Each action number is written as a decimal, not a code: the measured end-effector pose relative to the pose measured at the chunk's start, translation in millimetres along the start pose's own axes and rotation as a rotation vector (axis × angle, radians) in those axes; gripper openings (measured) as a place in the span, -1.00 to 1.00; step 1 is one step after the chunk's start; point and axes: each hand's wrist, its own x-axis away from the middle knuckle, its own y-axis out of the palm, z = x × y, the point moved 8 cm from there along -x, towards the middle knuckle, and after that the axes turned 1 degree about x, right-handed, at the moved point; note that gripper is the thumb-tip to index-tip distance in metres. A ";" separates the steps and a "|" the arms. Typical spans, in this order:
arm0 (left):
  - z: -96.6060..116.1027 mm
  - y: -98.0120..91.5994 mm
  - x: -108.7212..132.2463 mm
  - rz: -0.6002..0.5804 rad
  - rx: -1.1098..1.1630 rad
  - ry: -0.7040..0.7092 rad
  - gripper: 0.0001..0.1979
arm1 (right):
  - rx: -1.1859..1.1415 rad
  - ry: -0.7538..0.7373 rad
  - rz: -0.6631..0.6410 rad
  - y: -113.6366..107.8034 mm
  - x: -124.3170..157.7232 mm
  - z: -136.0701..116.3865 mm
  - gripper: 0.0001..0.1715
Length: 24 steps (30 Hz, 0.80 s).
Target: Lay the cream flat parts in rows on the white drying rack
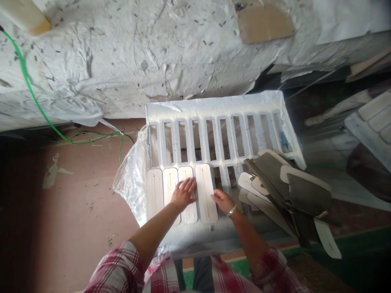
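Note:
A white slotted tray [214, 106] lies in front of me with two rows of long slots. Several pale rounded strips [154, 191] fill the near row's left slots. My left hand [183, 193] lies flat with fingers spread on the third strip. My right hand [222, 201], with a bracelet at the wrist, rests beside the fourth strip [205, 187], its fingers touching that strip's right edge. A heap of loose pale strips [253, 191] and grey-olive pieces [305, 195] sits on the tray's right side.
A crumpled white sheet [122, 61] covers the surface beyond the tray. A green cable [39, 110] runs across it at the left. Clear plastic [131, 183] bunches at the tray's left edge. A cardboard piece [262, 22] lies at the top. Another slotted tray [372, 122] shows at the right.

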 end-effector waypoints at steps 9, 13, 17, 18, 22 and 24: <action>-7.7 -16.4 4.6 0.083 0.117 -0.003 -0.43 | 0.199 0.086 0.110 5.2 -9.8 -2.8 -0.75; -2.0 -14.4 -2.4 -0.002 0.035 -0.024 -0.30 | 0.314 0.156 0.095 6.2 -9.1 -4.2 -0.71; 1.1 -12.8 -10.5 -0.067 -0.039 -0.039 -0.26 | 0.404 0.200 0.056 7.8 -11.4 -7.6 -0.69; 1.2 -13.4 -11.6 -0.063 -0.046 -0.039 -0.27 | 0.420 0.210 0.052 8.0 -12.2 -10.0 -0.70; 1.9 -12.3 -7.5 -0.014 -0.048 -0.020 -0.33 | 0.480 0.263 0.055 7.8 -10.6 -28.1 -0.70; -1.3 -7.4 -4.2 0.041 -0.048 -0.034 -0.39 | 0.492 0.281 0.071 3.7 -7.6 -39.1 -0.70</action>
